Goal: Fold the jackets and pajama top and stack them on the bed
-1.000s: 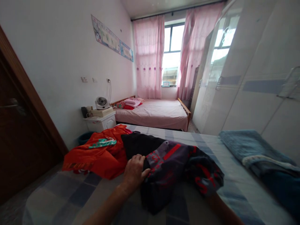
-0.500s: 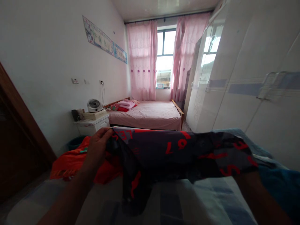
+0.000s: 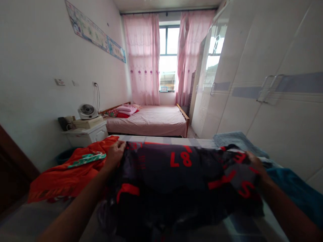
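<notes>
Over on the left, I see an orange cloth [image 3: 63, 179] with a green patch, spread on the near bed [image 3: 199, 142]. Next to it the left hand [image 3: 116, 155] has a narrow grip, pinching a top corner of a dark shirt [image 3: 161, 174] with red lettering. The shirt stretches between both hands, over the bed, its lower part blurred. The right hand [image 3: 256, 168] grips the bunched other end, fingertips partly hidden. Further right lie a pale blue towel [image 3: 232, 139] and a teal cloth [image 3: 295, 188]

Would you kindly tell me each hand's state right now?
Left hand: closed, holding a corner of the dark garment.
Right hand: holding its other end, partly hidden.
</notes>
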`<state>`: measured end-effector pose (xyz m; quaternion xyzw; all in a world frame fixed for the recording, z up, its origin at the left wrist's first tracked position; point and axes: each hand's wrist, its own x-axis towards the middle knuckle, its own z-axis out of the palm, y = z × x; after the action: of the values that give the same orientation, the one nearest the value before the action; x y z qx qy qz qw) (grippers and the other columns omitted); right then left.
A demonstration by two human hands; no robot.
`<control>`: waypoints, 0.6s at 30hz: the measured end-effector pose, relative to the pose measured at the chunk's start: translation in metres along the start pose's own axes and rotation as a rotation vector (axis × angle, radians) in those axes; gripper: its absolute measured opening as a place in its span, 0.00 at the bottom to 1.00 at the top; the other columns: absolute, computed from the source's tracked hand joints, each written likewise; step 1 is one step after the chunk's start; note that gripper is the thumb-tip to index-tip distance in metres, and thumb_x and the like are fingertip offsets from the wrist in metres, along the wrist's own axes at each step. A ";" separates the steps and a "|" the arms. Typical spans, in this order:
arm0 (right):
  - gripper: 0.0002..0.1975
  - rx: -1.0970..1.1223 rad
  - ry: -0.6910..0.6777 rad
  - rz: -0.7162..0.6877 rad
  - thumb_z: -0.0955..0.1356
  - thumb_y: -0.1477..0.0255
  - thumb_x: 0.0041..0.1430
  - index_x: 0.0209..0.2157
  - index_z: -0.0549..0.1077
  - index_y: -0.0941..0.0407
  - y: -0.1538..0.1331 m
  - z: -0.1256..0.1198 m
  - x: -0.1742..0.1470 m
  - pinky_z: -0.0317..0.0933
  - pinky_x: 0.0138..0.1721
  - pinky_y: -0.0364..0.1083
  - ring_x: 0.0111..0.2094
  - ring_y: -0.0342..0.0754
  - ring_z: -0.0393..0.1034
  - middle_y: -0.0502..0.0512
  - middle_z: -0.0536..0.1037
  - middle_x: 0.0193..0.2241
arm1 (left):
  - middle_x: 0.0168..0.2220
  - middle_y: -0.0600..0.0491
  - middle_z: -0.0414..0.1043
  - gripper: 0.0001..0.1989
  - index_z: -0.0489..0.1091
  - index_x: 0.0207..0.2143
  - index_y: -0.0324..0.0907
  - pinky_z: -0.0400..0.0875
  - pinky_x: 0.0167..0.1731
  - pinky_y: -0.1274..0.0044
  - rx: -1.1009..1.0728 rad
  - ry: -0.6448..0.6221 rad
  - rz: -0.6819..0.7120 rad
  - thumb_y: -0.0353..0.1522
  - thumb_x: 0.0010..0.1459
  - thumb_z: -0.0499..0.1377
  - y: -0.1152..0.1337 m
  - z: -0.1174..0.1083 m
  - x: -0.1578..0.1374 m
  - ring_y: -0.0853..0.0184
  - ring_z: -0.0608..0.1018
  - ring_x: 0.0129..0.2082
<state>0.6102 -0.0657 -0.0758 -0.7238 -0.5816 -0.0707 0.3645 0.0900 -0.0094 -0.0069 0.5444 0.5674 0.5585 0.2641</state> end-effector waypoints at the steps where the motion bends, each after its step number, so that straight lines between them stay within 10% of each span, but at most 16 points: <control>1: 0.21 -0.008 -0.004 0.015 0.59 0.66 0.53 0.47 0.67 0.61 0.005 -0.001 -0.011 0.67 0.39 0.52 0.36 0.56 0.74 0.68 0.76 0.39 | 0.26 0.53 0.71 0.10 0.70 0.29 0.39 0.70 0.40 0.67 0.055 -0.007 0.007 0.34 0.43 0.57 -0.016 0.002 -0.002 0.60 0.75 0.32; 5: 0.27 -0.117 -0.037 -0.246 0.59 0.73 0.52 0.56 0.60 0.60 0.006 0.001 -0.068 0.61 0.51 0.54 0.54 0.57 0.63 0.66 0.65 0.55 | 0.48 0.47 0.70 0.24 0.72 0.43 0.40 0.56 0.57 0.63 0.242 -0.184 0.203 0.24 0.39 0.53 -0.056 -0.019 -0.033 0.57 0.69 0.52; 11: 0.31 -0.320 -0.080 -0.721 0.61 0.77 0.53 0.60 0.56 0.49 -0.026 -0.006 -0.126 0.55 0.54 0.53 0.60 0.54 0.55 0.57 0.58 0.61 | 0.66 0.58 0.43 0.42 0.55 0.60 0.58 0.54 0.58 0.60 0.825 -0.636 0.779 0.18 0.43 0.48 -0.053 -0.058 -0.106 0.58 0.49 0.65; 18: 0.11 -0.064 -0.117 -0.763 0.62 0.74 0.58 0.39 0.72 0.48 -0.057 -0.001 -0.115 0.57 0.53 0.55 0.54 0.53 0.64 0.47 0.75 0.47 | 0.59 0.60 0.61 0.23 0.71 0.44 0.56 0.53 0.60 0.64 0.651 -0.805 0.874 0.23 0.51 0.54 -0.036 -0.047 -0.124 0.60 0.61 0.61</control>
<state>0.5234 -0.1533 -0.1101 -0.4689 -0.8266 -0.1778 0.2555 0.0687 -0.1308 -0.0666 0.9412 0.2919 0.1682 0.0272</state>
